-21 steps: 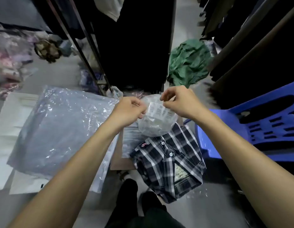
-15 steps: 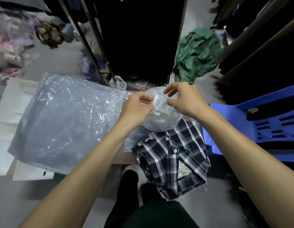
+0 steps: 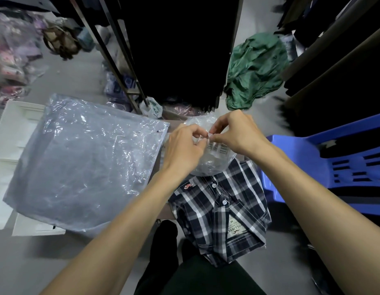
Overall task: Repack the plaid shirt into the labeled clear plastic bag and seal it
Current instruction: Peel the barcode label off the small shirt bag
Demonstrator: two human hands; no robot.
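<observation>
A folded navy and white plaid shirt lies below my hands, collar toward me, with a size label showing. Above its far end I hold a crumpled clear plastic bag with a white barcode label. My left hand and my right hand both pinch the bag's upper edge between thumb and fingers, fingertips almost touching. The shirt is outside the bag.
A large bagged grey garment lies at left on white boxes. A blue plastic chair stands at right. A green cloth lies on the floor behind. Dark clothes hang on a rack ahead.
My two hands have come closer together at the top edge of the bag. The barcode label now sits below my fingers, and the bag has lowered slightly toward the shirt.
</observation>
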